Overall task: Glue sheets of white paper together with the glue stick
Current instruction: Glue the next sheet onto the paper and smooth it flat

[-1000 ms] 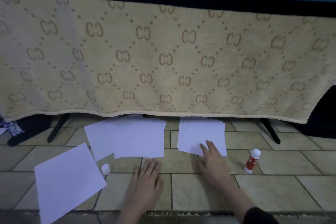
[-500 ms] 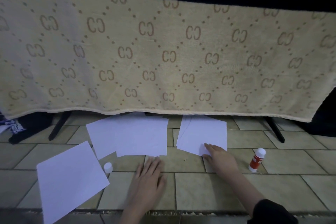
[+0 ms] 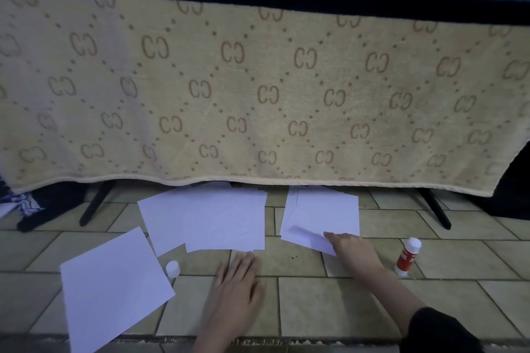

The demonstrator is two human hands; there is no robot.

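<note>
Head view, floor: beige tiled floor (image 3: 329, 304) with dark grout lines, dimly lit.
Head view, backdrop: a tan towel (image 3: 258, 89) patterned with paired letter marks and dotted diamonds hangs across the width of the frame, over a dark band and a teal wall; thin black stand legs (image 3: 96, 203) show beneath its lower hem on both sides.
Far left: a dark cloth with a blue and white patterned piece (image 3: 23, 203) lies on the tiles under the towel's corner.
Right stack: a small stack of white paper (image 3: 324, 212) lies on the floor right of centre, its sheets slightly fanned; the near corner of the top sheet is lifted off the ones below.
Right hand: the right hand (image 3: 351, 255) reaches forward from a dark sleeve and pinches that lifted near corner, with the fingers on top; the thumb is hidden under the paper, so the exact hold is probably a pinch but not fully visible.
Left hand: the left hand (image 3: 238, 284) lies flat on the tiles, fingers straight and close together, fingertips just short of the middle sheets, holding nothing.
Middle sheets: overlapping white sheets (image 3: 206, 221) lie left of the stack, apart from it.
Loose sheet: one single white sheet (image 3: 111, 286) lies tilted at lower left, its corner near the middle sheets.
Glue stick: the glue stick (image 3: 407, 256), red body with a white top, stands on the floor just right of the right hand, not touched.
Cap: a small white cap (image 3: 173, 268) sits on the tiles between the loose sheet and the left hand.
</note>
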